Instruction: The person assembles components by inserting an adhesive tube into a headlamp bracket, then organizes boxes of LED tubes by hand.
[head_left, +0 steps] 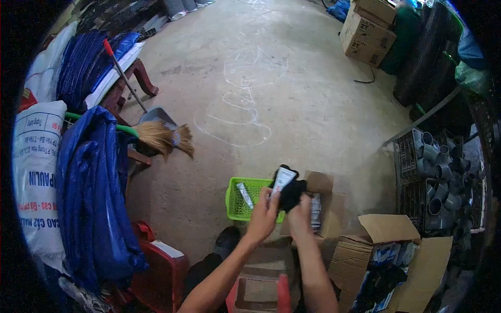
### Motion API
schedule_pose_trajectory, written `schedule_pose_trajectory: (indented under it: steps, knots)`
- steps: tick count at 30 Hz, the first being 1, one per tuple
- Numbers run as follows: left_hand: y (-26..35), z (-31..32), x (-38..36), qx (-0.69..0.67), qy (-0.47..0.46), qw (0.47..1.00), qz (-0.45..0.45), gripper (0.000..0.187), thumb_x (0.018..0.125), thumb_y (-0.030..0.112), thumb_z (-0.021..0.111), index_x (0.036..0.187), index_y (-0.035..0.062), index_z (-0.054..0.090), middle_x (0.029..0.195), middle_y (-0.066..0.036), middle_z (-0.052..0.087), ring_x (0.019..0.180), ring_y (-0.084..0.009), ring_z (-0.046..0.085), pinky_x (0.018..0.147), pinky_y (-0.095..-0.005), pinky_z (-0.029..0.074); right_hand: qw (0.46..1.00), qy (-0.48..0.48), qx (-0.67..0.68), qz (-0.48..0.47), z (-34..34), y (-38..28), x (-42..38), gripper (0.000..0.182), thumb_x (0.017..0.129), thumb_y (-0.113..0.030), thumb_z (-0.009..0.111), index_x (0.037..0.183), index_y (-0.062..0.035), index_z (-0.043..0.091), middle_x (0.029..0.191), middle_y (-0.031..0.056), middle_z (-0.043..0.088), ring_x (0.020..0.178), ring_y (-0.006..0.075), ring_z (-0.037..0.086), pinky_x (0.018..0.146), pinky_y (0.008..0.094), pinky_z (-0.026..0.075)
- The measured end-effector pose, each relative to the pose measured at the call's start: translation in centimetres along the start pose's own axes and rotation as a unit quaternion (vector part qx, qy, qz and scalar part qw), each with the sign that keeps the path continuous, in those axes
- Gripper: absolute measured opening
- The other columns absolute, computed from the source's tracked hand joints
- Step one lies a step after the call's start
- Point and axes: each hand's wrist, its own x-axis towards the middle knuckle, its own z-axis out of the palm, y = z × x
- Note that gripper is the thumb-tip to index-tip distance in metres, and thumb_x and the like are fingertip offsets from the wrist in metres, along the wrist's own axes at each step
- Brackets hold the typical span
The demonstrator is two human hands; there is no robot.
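My left hand (265, 215) is closed around the lower end of a white tube (283, 178) with dark print, held upright. Behind and beside the tube is a black cloth (293, 194), with my right hand (300, 213) closed on its lower right part; the fingers are slightly blurred. Below both hands stands a green plastic basket (230, 201), and another silvery white tube (244, 195) lies in it. Just right of the basket, an open cardboard box (331, 215) holds several pale packs (315, 208), partly hidden by my right arm.
A larger open carton (389, 228) with blue-white packets and black cloth stands lower right. Crates of grey pipe fittings (441, 172) line the right side. On the left are blue tarpaulins (91, 193), a straw broom (156, 134) and a dustpan (159, 116). A red stool (282, 292) is below me.
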Motion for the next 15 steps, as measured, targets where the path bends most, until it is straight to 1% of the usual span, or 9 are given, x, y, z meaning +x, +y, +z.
schedule_pose_trajectory:
  steps: [2, 3, 4, 7, 8, 10, 12, 13, 15]
  knots:
    - [0.1, -0.9, 0.7, -0.066, 0.002, 0.995, -0.071, 0.023, 0.101, 0.031, 0.047, 0.103, 0.0076, 0.047, 0.070, -0.001, 0.048, 0.058, -0.0085, 0.042, 0.050, -0.0260, 0.035, 0.983, -0.057, -0.163, -0.055, 0.1, -0.2, 0.3, 0.033, 0.081, -0.001, 0.051, 0.113, 0.0012, 0.059, 0.105, 0.0170, 0.065, 0.100, 0.0289, 0.062, 0.089, 0.0399, 0.046]
    - [1.1, -1.5, 0.7, -0.047, -0.020, 0.995, -0.083, 0.022, 0.101, 0.031, 0.046, 0.100, 0.0093, 0.046, 0.070, 0.000, 0.046, 0.059, -0.0067, 0.042, 0.048, -0.0231, 0.032, 0.991, -0.043, -0.124, -0.040, 0.6, -0.2, 0.2, 0.035, 0.079, 0.001, 0.049, 0.113, 0.0026, 0.058, 0.106, 0.0223, 0.064, 0.105, 0.0337, 0.061, 0.091, 0.0411, 0.045]
    - [0.2, -1.9, 1.0, -0.039, -0.049, 0.993, -0.096, 0.022, 0.102, 0.032, 0.045, 0.102, 0.0107, 0.045, 0.068, 0.001, 0.045, 0.058, -0.0061, 0.040, 0.047, -0.0232, 0.031, 0.984, -0.047, -0.166, -0.043, 0.3, -0.4, 0.3, 0.033, 0.081, -0.001, 0.049, 0.112, 0.0019, 0.058, 0.105, 0.0207, 0.065, 0.103, 0.0310, 0.061, 0.090, 0.0408, 0.046]
    - [2.8, -1.5, -0.2, -0.090, -0.158, 0.970, -0.158, 0.021, 0.102, 0.034, 0.043, 0.103, 0.0134, 0.042, 0.066, 0.004, 0.043, 0.052, -0.0055, 0.037, 0.043, -0.0226, 0.028, 0.999, 0.006, 0.002, 0.049, 0.2, -4.7, -0.9, 0.022, 0.089, -0.018, 0.058, 0.107, -0.0052, 0.061, 0.094, 0.0013, 0.061, 0.085, 0.0115, 0.053, 0.079, 0.0312, 0.046]
    - [2.8, -1.0, -0.6, -0.123, -0.183, 0.958, -0.186, 0.018, 0.102, 0.032, 0.043, 0.104, 0.0147, 0.044, 0.068, 0.004, 0.045, 0.052, -0.0051, 0.038, 0.043, -0.0226, 0.028, 0.996, -0.011, 0.082, 0.028, -0.6, -3.2, -0.1, 0.024, 0.088, -0.020, 0.061, 0.107, -0.0056, 0.060, 0.094, 0.0025, 0.061, 0.085, 0.0123, 0.054, 0.081, 0.0317, 0.046]
    - [2.0, 0.1, -1.1, -0.111, -0.165, 0.969, -0.148, 0.019, 0.103, 0.032, 0.043, 0.102, 0.0129, 0.042, 0.066, 0.004, 0.043, 0.051, -0.0052, 0.037, 0.043, -0.0227, 0.028, 0.974, 0.053, 0.220, 0.034, -0.4, -2.2, 0.4, 0.029, 0.087, -0.022, 0.064, 0.110, -0.0052, 0.059, 0.096, 0.0045, 0.062, 0.089, 0.0159, 0.057, 0.083, 0.0349, 0.047]
    - [1.3, 1.1, -0.7, -0.091, -0.128, 0.982, -0.102, 0.019, 0.103, 0.032, 0.042, 0.105, 0.0131, 0.043, 0.066, 0.004, 0.043, 0.050, -0.0052, 0.037, 0.042, -0.0228, 0.028, 0.996, 0.028, 0.073, -0.039, 0.4, -2.6, -0.5, 0.035, 0.086, -0.025, 0.066, 0.113, -0.0041, 0.058, 0.099, 0.0082, 0.063, 0.093, 0.0200, 0.059, 0.087, 0.0381, 0.046]
    - [0.3, 0.9, -0.3, -0.075, -0.095, 0.989, -0.083, 0.020, 0.103, 0.033, 0.042, 0.109, 0.0142, 0.045, 0.067, 0.004, 0.044, 0.050, -0.0050, 0.038, 0.042, -0.0228, 0.028, 0.999, -0.008, -0.035, -0.009, 0.5, -1.8, -0.1, 0.036, 0.087, -0.024, 0.064, 0.115, -0.0031, 0.057, 0.103, 0.0119, 0.064, 0.098, 0.0236, 0.060, 0.089, 0.0396, 0.045]
    - [-0.5, 0.6, -0.4, -0.053, -0.043, 0.997, -0.026, 0.025, 0.103, 0.036, 0.040, 0.109, 0.0128, 0.048, 0.066, 0.005, 0.045, 0.049, -0.0057, 0.039, 0.042, -0.0227, 0.030, 0.994, -0.063, -0.081, -0.029, 0.6, -2.4, -0.4, 0.034, 0.089, -0.025, 0.060, 0.115, -0.0024, 0.058, 0.106, 0.0170, 0.065, 0.101, 0.0296, 0.062, 0.087, 0.0406, 0.046]
